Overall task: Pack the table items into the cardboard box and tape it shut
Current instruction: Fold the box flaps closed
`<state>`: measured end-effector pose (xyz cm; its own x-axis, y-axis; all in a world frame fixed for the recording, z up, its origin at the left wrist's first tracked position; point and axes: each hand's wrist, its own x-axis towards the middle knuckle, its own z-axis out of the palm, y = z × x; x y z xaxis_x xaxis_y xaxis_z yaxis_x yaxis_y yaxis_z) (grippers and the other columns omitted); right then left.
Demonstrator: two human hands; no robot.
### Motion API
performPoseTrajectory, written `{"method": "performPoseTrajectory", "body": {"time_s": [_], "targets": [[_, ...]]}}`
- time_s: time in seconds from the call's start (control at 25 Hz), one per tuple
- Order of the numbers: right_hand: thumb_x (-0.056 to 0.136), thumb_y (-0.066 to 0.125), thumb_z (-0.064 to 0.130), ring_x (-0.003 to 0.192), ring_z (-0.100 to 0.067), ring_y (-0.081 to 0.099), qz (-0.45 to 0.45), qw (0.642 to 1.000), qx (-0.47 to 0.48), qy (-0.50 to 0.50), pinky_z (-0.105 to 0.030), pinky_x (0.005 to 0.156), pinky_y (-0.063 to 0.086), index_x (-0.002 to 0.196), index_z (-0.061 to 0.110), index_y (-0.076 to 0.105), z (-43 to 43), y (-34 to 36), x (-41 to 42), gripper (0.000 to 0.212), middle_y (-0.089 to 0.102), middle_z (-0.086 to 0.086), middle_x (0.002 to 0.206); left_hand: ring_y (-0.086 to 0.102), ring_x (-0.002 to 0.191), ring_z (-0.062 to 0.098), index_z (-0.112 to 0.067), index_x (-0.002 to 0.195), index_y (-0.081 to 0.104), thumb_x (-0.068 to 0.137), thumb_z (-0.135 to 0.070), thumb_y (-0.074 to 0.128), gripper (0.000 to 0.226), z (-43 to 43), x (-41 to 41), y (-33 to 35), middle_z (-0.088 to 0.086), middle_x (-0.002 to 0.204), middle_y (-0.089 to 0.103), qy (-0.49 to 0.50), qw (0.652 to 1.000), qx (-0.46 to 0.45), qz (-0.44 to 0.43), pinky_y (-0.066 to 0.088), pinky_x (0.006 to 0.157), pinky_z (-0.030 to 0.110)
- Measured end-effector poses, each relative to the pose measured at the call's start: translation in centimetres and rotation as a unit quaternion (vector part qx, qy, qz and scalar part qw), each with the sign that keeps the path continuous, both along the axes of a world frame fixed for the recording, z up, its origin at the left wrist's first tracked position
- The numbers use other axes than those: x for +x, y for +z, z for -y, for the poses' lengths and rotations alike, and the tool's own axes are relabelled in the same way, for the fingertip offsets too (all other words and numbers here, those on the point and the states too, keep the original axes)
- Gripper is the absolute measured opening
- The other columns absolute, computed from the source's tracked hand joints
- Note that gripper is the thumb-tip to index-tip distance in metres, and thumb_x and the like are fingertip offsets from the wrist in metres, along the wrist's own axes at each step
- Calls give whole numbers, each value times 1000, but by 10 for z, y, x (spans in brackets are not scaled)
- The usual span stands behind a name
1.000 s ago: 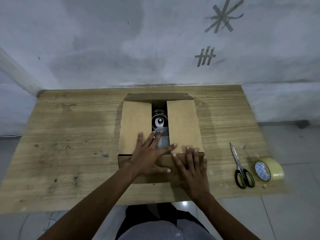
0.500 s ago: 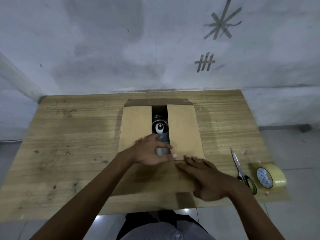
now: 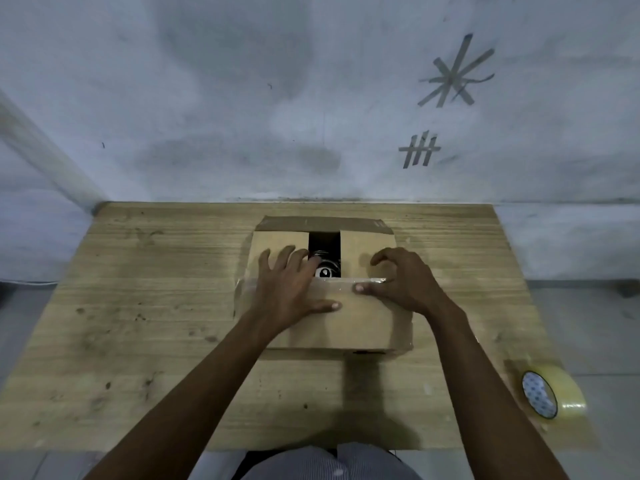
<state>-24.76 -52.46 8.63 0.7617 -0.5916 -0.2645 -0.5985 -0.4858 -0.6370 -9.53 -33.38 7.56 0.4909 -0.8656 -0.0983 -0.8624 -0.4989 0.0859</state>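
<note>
The cardboard box (image 3: 349, 327) stands in the middle of the wooden table (image 3: 156, 306). Its two side flaps are folded in with a dark gap between them, where a round black and white item (image 3: 325, 271) shows. The near flap lies folded over the side flaps, and the far flap (image 3: 322, 224) stands open. My left hand (image 3: 287, 289) rests flat with spread fingers on the left flap and the near flap. My right hand (image 3: 405, 282) presses arched fingertips on the right flap, its thumb on the near flap's edge. A clear tape roll (image 3: 550, 396) stands at the table's near right corner.
A grey wall with tape marks (image 3: 453, 77) rises directly behind the table's far edge. Bare wood lies to the left of the box and in front of it. Tiled floor shows past the table's right edge.
The near flap has come up and over the side flaps. Both hands moved forward onto the top of the box. The scissors seen earlier are now out of sight behind my right arm.
</note>
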Motion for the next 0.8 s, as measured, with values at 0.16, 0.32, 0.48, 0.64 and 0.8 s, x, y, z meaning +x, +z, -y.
{"method": "performPoseTrajectory", "body": {"time_s": [0.16,0.32,0.48,0.64,0.8], "targets": [[78,66,70,128,-28,50,76,967,123,-210,-44,99,48,146,23,37,19,-18,28,87,46,-9,148,-7,152,30,-24,157,11,86,-80,13,91,-8,-9,-54,10,166,-4,49,999,7,-22,-4,117,63],[85,51,74,133,-30,47,108,906,287,-291,-40,102,42,154,15,27,48,-23,58,94,39,-11,154,-11,152,31,-13,157,14,92,-72,12,88,-3,-12,-64,12,165,-5,52,999,6,-10,-3,118,63],[86,41,79,100,-19,65,209,823,400,-344,-40,83,55,114,20,62,56,-24,63,69,72,-5,104,2,152,35,-12,150,30,94,-61,34,75,-3,-16,-63,18,164,6,15,996,-83,27,9,118,64],[93,29,75,94,-16,57,272,812,413,-309,-35,79,46,79,19,63,50,-25,42,67,63,5,75,19,149,37,-16,137,37,91,-45,57,58,-6,-22,-67,22,160,17,-137,963,-213,90,18,115,66],[97,46,56,110,-14,58,245,858,373,-255,-39,87,45,80,22,68,41,-33,11,44,67,8,104,29,144,36,-15,131,42,89,-37,63,52,-8,-24,-69,20,153,28,-219,927,-280,121,26,113,64]]}}
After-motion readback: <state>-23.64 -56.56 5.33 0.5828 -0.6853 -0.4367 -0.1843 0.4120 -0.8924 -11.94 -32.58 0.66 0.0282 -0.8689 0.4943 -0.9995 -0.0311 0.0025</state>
